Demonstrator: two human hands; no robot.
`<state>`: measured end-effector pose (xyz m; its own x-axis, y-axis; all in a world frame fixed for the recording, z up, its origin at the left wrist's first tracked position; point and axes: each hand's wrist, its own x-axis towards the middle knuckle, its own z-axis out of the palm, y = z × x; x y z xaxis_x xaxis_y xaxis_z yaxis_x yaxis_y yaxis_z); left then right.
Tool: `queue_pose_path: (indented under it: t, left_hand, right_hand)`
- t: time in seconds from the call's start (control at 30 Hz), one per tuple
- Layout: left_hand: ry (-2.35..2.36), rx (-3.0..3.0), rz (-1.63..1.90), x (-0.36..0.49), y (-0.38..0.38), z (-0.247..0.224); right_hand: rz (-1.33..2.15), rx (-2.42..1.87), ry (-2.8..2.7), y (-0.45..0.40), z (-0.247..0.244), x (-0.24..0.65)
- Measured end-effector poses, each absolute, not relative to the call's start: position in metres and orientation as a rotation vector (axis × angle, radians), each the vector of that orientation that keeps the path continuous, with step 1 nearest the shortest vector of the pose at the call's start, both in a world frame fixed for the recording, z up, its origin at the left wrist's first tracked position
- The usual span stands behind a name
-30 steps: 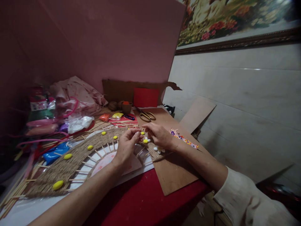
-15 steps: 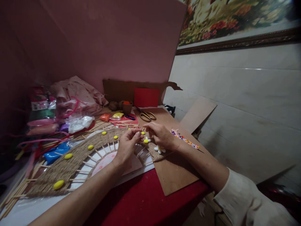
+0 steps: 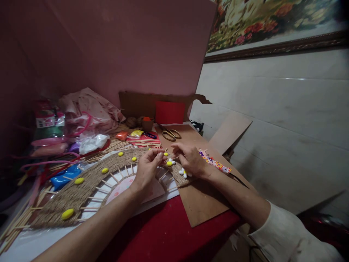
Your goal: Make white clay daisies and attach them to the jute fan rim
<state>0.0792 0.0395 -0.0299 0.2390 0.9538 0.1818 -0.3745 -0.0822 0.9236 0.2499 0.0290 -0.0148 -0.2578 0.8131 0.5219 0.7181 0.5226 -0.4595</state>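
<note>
A fan-shaped arch of woven twine (image 3: 89, 187) on wooden sticks lies across the table, dotted with yellow clay discs (image 3: 79, 181). My left hand (image 3: 148, 168) is over its right half, thumb and fingertips pinched together; anything between them is too small to make out. Just right of it, my right hand (image 3: 189, 159) hovers with curled fingers close together, their contents hidden. Below the hands, white clay petals (image 3: 181, 172) form part of a flower on the twine. More white petals (image 3: 171, 160) sit beside a yellow disc (image 3: 169, 163) between the hands.
Gold-handled scissors (image 3: 171, 135) lie on a brown board (image 3: 201, 211) behind the hands. Bagged clay in yellow (image 3: 136, 134), orange (image 3: 121, 135), white (image 3: 94, 144) and blue (image 3: 65, 177) is to the left, among loose sticks. A flower-patterned strip (image 3: 215, 163) rests at right.
My right hand has shifted a little to the right, away from my left hand, and now covers part of the lower flower. My left hand stays in place.
</note>
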Motion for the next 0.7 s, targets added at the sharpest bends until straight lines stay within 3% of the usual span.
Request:
queue_pose_path:
  t: [0.7]
  left_hand:
    - [0.676,1.164,1.244,0.079,0.042,-0.031]
  right_hand:
    - [0.08,-1.355,-1.941,0.018,-0.016,0.243]
